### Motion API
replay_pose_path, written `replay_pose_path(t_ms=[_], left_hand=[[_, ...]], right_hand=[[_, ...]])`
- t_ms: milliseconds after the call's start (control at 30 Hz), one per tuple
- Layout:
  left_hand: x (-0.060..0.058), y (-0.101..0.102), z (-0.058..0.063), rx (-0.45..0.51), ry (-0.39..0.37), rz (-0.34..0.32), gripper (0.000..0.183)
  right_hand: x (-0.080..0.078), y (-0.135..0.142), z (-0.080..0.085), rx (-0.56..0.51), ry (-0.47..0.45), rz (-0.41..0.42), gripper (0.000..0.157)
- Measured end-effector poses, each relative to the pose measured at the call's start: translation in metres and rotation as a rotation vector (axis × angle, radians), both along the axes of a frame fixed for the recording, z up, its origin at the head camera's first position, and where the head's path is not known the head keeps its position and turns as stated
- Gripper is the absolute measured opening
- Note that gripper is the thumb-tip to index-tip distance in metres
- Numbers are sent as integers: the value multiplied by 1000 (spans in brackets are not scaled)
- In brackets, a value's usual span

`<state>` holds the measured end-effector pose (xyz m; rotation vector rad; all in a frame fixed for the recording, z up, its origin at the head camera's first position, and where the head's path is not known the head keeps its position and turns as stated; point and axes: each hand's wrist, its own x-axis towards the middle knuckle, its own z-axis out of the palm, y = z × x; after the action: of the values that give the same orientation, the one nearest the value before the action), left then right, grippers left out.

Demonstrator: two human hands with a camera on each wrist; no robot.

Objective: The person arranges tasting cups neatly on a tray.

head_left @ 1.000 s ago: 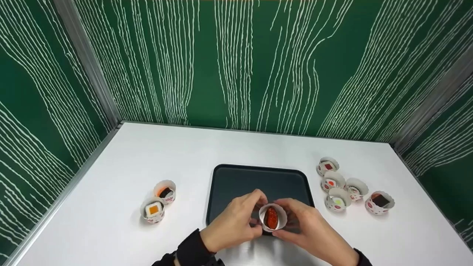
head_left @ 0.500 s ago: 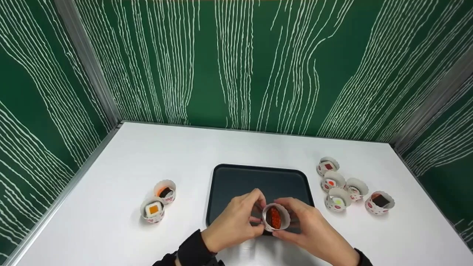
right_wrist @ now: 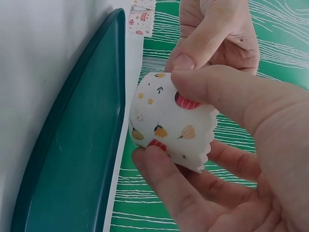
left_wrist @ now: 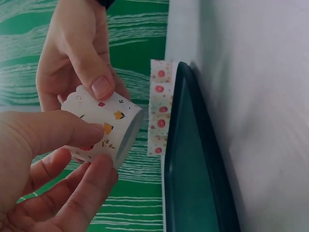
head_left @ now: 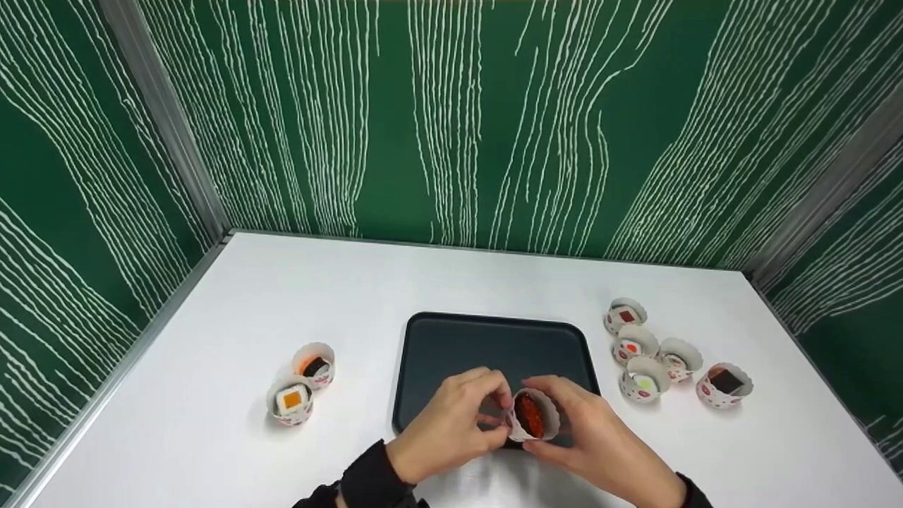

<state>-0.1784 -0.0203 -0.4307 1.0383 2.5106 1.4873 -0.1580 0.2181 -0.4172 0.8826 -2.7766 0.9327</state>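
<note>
A white paper baking cup (head_left: 552, 418) with a scalloped rim is held tilted between my hands, over the near edge of the dark tray (head_left: 465, 346) in the head view. Inside it lies a sushi piece with a glossy red topping (head_left: 530, 415). My left hand (head_left: 455, 416) pinches the cup's left side. My right hand (head_left: 589, 427) grips its right side, fingers curled around the wall. The left wrist view shows the left thumb (left_wrist: 72, 133) across the cup's printed outside and fingers beneath. In the right wrist view the right thumb (right_wrist: 203, 87) lies near the scalloped rim.
Two sushi cups stand left of the tray: one orange-topped (head_left: 290, 401), one with a dark band (head_left: 314, 365). To the right are several more, including a red-topped cup (head_left: 625, 315), a green-topped cup (head_left: 644, 381) and a dark-topped cup (head_left: 725, 385). Green walls (head_left: 395, 127) enclose the white table.
The baking cup has shifted slightly right and tilted, so its outer left wall shows, and the red-topped piece leans differently. My left fingers have followed it right; my right hand is nearly still.
</note>
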Motion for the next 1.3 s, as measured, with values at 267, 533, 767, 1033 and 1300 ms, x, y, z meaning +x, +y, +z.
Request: replay_pose_path(t_ms=[267, 533, 767, 1033, 1300], left_hand=[[3, 1, 2, -44, 68, -3, 15], [5, -3, 7, -152, 126, -21, 12], [1, -10, 16, -191, 176, -3, 8], [-5, -31, 33, -276, 239, 67, 10], [-10, -58, 53, -197, 313, 219, 13]], right_hand=[[-1, -1, -1, 34, -7, 18, 65], [-3, 0, -9, 3, -7, 60, 56], [-5, 0, -7, 20, -43, 46, 52], [-10, 1, -3, 35, -58, 39, 53], [-19, -7, 6, 79, -42, 63, 54]])
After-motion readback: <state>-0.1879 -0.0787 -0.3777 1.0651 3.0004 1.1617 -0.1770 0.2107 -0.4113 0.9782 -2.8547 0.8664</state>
